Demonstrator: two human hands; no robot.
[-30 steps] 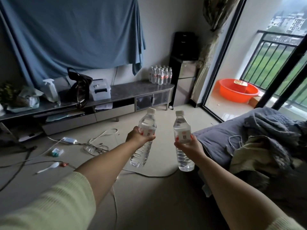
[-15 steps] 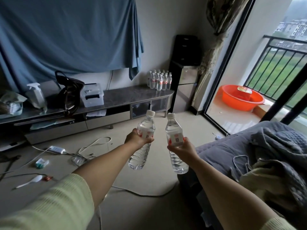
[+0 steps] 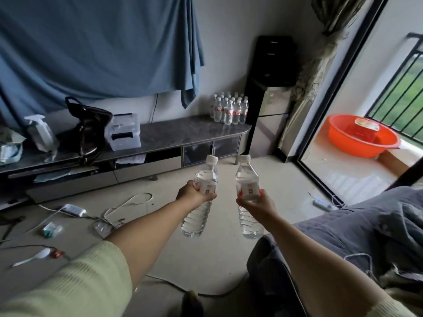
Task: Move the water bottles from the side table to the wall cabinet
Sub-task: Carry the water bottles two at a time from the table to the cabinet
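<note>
Far left on the desk (image 3: 160, 133): a spray bottle (image 3: 41, 131), then a black bag (image 3: 91, 131), then a clear box (image 3: 124, 131). A blue cloth (image 3: 91, 46) hangs on the wall above them. On the floor below the desk lie a white adapter (image 3: 73, 209) with cables, a small green packet (image 3: 51, 229) and a white spoon (image 3: 34, 257).

Left hand (image 3: 194, 194): arm stretched forward, pale sleeve (image 3: 68, 287) pushed up to the elbow. Grip state: fingers curled round the label band of the left bottle (image 3: 201, 202). The bottle is clear, white-capped and leans slightly right at the top. It hangs in the air above the floor.

Right hand (image 3: 256, 204): arm also stretched forward. Grip state: fingers curled round the label band of the right bottle (image 3: 248, 197). This bottle stands nearly upright, cap up. The two bottles are close together, not touching, with caps at about the same height.

Beyond the caps, at the right end of the desk, stands a pack of bottles (image 3: 230, 109), upright and bunched together against the wall. Just beside that end is a tall dark cabinet (image 3: 270, 88).

Further right: an open sliding door with a curtain (image 3: 315, 53) bunched at its frame. An orange basin (image 3: 361, 138) sits on the balcony floor beside a black railing (image 3: 402, 83). Lower right: a bed with a grey blanket (image 3: 366, 229).
</note>
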